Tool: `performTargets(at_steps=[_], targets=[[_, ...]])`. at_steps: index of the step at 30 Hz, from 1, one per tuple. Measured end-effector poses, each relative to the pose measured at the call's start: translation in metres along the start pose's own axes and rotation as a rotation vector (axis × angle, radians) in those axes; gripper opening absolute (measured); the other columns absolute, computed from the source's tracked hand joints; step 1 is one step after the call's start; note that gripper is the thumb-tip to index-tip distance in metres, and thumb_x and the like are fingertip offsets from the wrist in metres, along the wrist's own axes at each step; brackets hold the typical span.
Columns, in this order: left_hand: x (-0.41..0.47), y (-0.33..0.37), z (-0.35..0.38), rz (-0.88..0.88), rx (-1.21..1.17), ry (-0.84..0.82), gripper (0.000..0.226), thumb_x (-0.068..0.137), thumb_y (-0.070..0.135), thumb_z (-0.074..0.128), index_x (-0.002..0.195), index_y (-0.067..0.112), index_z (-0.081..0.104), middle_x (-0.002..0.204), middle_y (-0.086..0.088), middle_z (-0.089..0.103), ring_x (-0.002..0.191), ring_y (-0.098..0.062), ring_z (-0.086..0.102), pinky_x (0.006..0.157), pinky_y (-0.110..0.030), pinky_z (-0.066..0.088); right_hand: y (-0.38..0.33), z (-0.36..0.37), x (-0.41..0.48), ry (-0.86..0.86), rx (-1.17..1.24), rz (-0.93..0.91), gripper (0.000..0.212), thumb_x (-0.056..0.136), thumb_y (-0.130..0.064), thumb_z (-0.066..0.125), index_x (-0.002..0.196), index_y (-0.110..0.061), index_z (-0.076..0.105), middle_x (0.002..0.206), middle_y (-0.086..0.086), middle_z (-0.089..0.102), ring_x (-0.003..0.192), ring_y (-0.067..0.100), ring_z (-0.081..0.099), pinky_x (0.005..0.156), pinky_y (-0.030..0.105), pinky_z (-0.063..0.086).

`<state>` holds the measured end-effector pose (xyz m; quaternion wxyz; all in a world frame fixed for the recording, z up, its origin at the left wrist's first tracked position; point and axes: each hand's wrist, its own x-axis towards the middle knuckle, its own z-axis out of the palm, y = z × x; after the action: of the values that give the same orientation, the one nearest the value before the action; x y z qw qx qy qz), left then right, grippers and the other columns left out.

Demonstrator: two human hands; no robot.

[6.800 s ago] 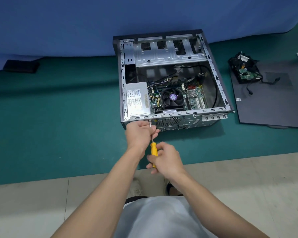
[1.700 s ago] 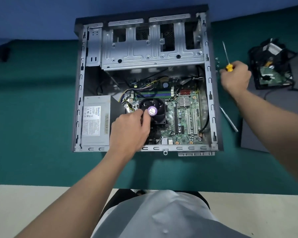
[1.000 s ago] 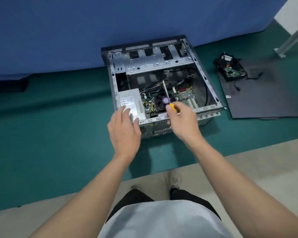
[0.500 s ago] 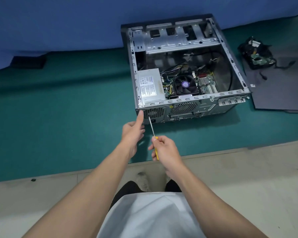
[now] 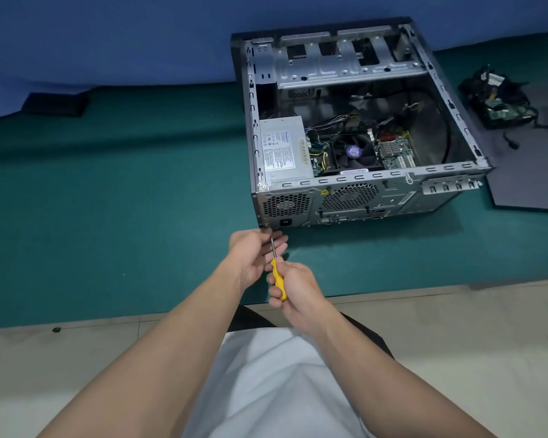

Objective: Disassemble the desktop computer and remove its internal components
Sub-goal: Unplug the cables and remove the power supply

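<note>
An open desktop computer case (image 5: 389, 197) lies on its side on green matting, its rear panel facing me. Inside sit a grey power supply (image 5: 282, 150), a black CPU fan (image 5: 353, 151) and the green motherboard (image 5: 396, 150). My right hand (image 5: 293, 287) grips the yellow handle of a screwdriver (image 5: 278, 278). Its metal shaft runs up to the lower left corner of the rear panel, by the power supply grille. My left hand (image 5: 253, 252) is curled around the shaft just below the tip.
A dark flat side panel (image 5: 532, 178) lies right of the case, with a removed drive and cables (image 5: 500, 102) on its far end. A blue curtain hangs behind. A black block (image 5: 56, 104) sits far left. Pale floor tiles border the matting near me.
The screwdriver tip has moved up to the lower left corner of the rear panel. My left hand has closed in around the shaft. The view has come closer to the case.
</note>
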<state>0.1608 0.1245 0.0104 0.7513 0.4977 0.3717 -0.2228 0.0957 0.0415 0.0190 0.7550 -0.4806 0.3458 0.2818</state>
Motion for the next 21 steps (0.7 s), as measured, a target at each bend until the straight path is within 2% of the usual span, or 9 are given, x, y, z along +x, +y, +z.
performTargets(at_steps=[4,12,16,21], targets=[[0.003,0.001,0.002,0.037,-0.049,0.026,0.014,0.096,-0.01,0.043,0.095,-0.008,0.056,0.098,-0.029,0.067,0.078,-0.03,0.073,0.064,-0.028,0.06,0.002,-0.003,0.008,-0.029,0.02,0.01,0.023,0.103,-0.021,0.039,0.088,-0.008,0.05,0.063,0.002,0.041,0.045,0.009,0.028,0.04,0.021,0.017],[0.003,0.0,0.003,0.034,-0.069,0.06,0.012,0.096,-0.008,0.048,0.092,-0.007,0.059,0.083,-0.021,0.071,0.072,-0.026,0.073,0.058,-0.025,0.058,0.008,-0.007,0.018,-0.079,0.157,0.043,0.026,0.103,-0.021,0.038,0.083,-0.008,0.05,0.058,0.0,0.042,0.042,0.008,0.027,0.039,0.021,0.016],[0.004,0.001,0.004,0.035,-0.04,0.094,0.008,0.094,-0.006,0.053,0.091,-0.006,0.06,0.085,-0.021,0.072,0.072,-0.026,0.074,0.058,-0.026,0.059,0.014,-0.012,0.023,-0.186,0.332,0.09,0.025,0.102,-0.023,0.04,0.086,-0.007,0.051,0.058,0.0,0.042,0.041,0.008,0.026,0.037,0.02,0.018],[0.003,0.0,0.005,0.057,0.038,0.153,0.005,0.093,-0.003,0.059,0.088,-0.002,0.062,0.085,-0.017,0.073,0.071,-0.024,0.074,0.062,-0.028,0.06,0.018,-0.016,0.029,-0.271,0.41,0.098,0.025,0.102,-0.024,0.041,0.087,-0.007,0.051,0.059,-0.001,0.038,0.041,0.006,0.025,0.036,0.019,0.021]])
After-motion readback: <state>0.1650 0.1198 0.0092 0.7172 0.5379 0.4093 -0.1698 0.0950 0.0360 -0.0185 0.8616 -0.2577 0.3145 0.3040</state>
